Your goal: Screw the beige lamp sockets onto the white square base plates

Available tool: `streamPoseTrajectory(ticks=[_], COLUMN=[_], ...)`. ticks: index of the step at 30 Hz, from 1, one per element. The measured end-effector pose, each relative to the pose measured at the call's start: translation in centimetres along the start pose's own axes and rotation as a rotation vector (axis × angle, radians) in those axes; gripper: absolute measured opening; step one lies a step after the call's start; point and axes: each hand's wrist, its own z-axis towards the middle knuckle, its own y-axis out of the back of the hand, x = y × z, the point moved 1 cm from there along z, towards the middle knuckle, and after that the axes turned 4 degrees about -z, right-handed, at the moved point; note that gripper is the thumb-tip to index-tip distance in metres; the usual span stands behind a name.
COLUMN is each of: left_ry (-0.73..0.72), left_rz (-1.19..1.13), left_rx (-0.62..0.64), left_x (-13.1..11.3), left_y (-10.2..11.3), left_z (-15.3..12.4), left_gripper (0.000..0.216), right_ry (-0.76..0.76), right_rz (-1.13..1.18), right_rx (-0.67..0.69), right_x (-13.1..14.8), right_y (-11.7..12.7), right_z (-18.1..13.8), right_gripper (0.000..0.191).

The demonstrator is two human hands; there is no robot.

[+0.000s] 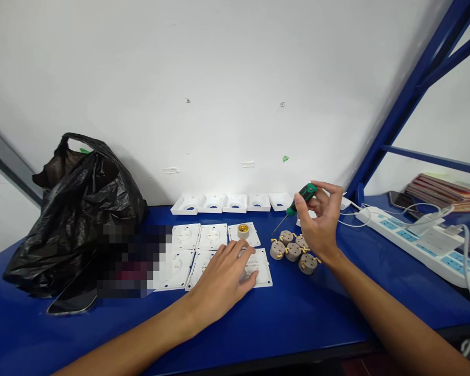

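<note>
My right hand [321, 222] is closed around a green and black screwdriver [302, 200], its thin shaft slanting down to the left above several beige round lamp-holder sockets [293, 251] with brass tabs. My left hand [229, 271] rests with fingers apart and slightly bent over the front-right white square plate [264, 269]; what lies beneath the palm is partly hidden. Behind it, a socket with a brass threaded inside [243, 231] sits on another white plate [254, 240]. More white plates [186, 236] lie to the left in two rows.
A row of white square covers [235, 203] stands along the wall. A black plastic bag [78, 219] is on the left with a phone [72, 300] before it. A power strip [419, 243] with cables lies right, near stacked booklets [446, 193] and a blue frame [399, 104].
</note>
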Motion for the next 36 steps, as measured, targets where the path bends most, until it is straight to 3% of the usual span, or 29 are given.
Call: streamPoseTrajectory(ticks=[12,17,19,22,26,32,36], left_ry=[-0.021,-0.084,-0.158,-0.151,-0.095,-0.044,0.056], left_rz=[0.311,0.36,0.304,0.209,0.132,-0.031,-0.276], left_rx=[-0.061,-0.048,0.001,0.034,0.025,0.011,0.091], left_x=[0.9,-1.4,-3.0,-4.4,-4.2,-3.7,-4.5], left_y=[-0.3,0.5,0.5,-0.1,-1.3,-0.4,0.8], left_z=[0.1,2.1,3.4,5.3,6.6,5.6,3.9], left_gripper=[0.058,0.065,0.056,0.044,0.041,0.036,0.036], right_ry=[0.047,0.056,0.051,0.042,0.039,0.067,0.091], right_rz=[-0.078,-0.078,-0.075,-0.072,-0.071,-0.056,-0.042], right_rx=[0.032,-0.006,-0.033,-0.069,-0.079,-0.126,-0.152], right_x=[0.3,0.2,0.1,0.0,-0.1,0.3,0.4], right_y=[-0.1,0.1,0.2,0.3,0.4,0.5,0.6], right_z=[-0.3,0.1,0.2,0.5,0.7,1.0,1.2], right_gripper=[0.034,0.035,0.035,0.035,0.034,0.034,0.034])
